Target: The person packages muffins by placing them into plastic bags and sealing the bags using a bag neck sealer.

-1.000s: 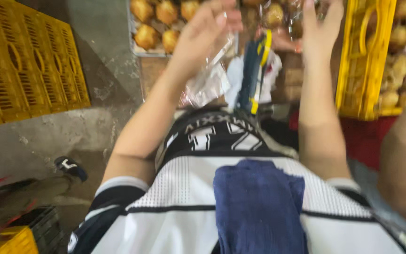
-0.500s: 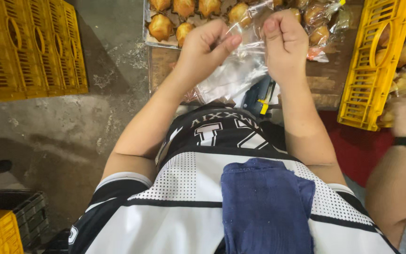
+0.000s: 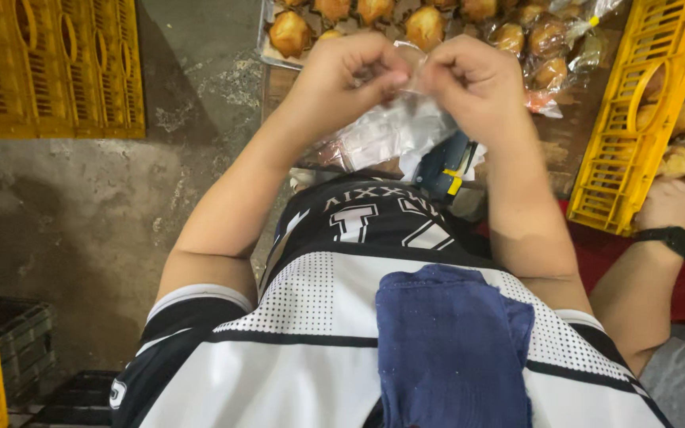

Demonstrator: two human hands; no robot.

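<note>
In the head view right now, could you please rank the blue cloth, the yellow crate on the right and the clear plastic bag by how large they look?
1. Blue cloth, though it lies nearest the camera.
2. Yellow crate, partly cut off by the frame.
3. Clear plastic bag, pinched by left hand and right hand.

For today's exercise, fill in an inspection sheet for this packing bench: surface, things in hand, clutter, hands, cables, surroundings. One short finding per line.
Surface: wooden bench, mostly covered.
Things in hand: clear plastic bag, pinched at its top edge by both hands.
Clutter: tray of buns; bagged buns; blue and yellow tool.
Hands: left hand and right hand, both closed on the bag; another person's hand by the yellow crate.
Cables: nothing seen.
Surroundings: concrete floor; stacked yellow crates.
</note>
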